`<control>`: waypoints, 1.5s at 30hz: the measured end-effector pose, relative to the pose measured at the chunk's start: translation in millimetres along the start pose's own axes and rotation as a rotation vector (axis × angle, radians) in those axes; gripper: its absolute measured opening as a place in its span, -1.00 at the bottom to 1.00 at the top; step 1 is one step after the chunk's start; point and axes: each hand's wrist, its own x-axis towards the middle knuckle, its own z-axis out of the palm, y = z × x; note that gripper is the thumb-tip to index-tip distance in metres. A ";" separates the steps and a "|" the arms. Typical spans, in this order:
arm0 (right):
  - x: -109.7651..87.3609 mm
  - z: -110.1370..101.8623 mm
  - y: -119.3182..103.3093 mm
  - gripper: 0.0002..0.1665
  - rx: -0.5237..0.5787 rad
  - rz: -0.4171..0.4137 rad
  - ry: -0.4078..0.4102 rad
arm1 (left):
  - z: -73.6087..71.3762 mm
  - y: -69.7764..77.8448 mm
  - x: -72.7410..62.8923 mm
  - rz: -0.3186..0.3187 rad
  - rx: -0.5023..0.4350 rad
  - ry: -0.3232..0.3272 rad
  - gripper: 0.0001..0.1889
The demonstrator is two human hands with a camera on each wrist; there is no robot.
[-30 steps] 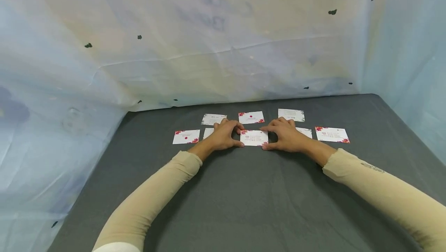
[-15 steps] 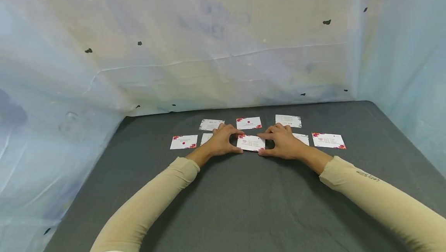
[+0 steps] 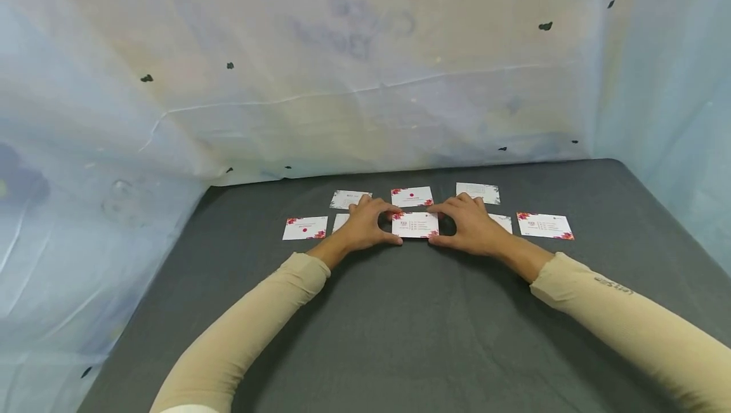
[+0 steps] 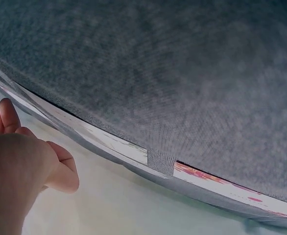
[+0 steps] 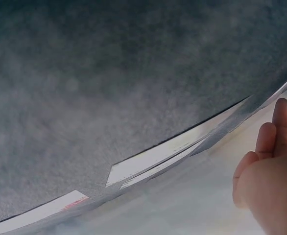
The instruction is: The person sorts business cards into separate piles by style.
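Observation:
A white business card with red floral corners [image 3: 415, 225] is held at the middle of the front row in the head view. My left hand [image 3: 365, 226] pinches its left side, thumb at the near corner and a finger at the far one. On the right side, my right hand [image 3: 471, 226] grips it likewise. A dark shadow line shows under its near edge. In the left wrist view, my left hand [image 4: 26, 171] is at lower left; in the right wrist view, my right hand [image 5: 273, 171] is at lower right. The held card barely shows in either.
Three cards lie in a back row, among them a red-dotted card [image 3: 412, 196]. One card [image 3: 305, 228] lies far left and another [image 3: 545, 226] far right. Two cards are partly hidden behind my hands. A patterned curtain [image 3: 365, 115] encloses the dark grey cloth-covered table [image 3: 400, 324].
Both hands keep hold of the middle card, which has shifted slightly towards the back row. The head view has tilted and returned a little. The other cards have not moved.

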 end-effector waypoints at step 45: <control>31.2 14.1 -62.2 -0.29 0.060 -0.050 -0.007 | -30.4 -32.8 -53.3 -0.072 0.001 0.062 -0.33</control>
